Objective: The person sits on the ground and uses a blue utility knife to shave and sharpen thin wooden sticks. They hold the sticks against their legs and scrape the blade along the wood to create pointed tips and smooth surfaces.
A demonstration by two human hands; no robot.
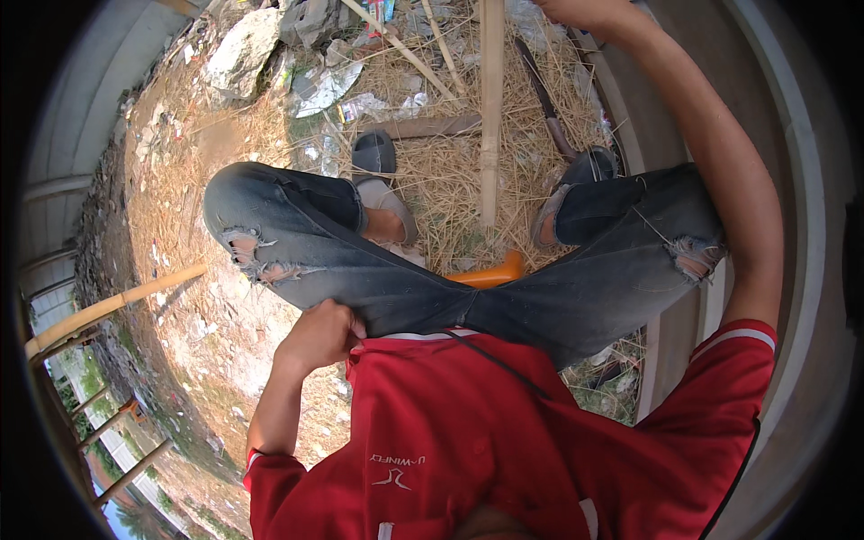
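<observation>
- At nine o'clock, a bamboo pole (117, 308) slanted above littered ground.
- Toward eight o'clock, the left hand (319, 337) touched the hem of the red shirt (450, 414); whether its curled fingers pinched cloth, I could not tell.
- Between twelve and one, a bamboo strip (490, 108) ran down between the feet.
- At one o'clock, the right hand (583, 9) was cut off near the strip, its grip impossible to tell.

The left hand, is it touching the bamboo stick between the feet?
Apart. The head view shows a jeans leg and straw between the left hand and the bamboo stick.
</observation>
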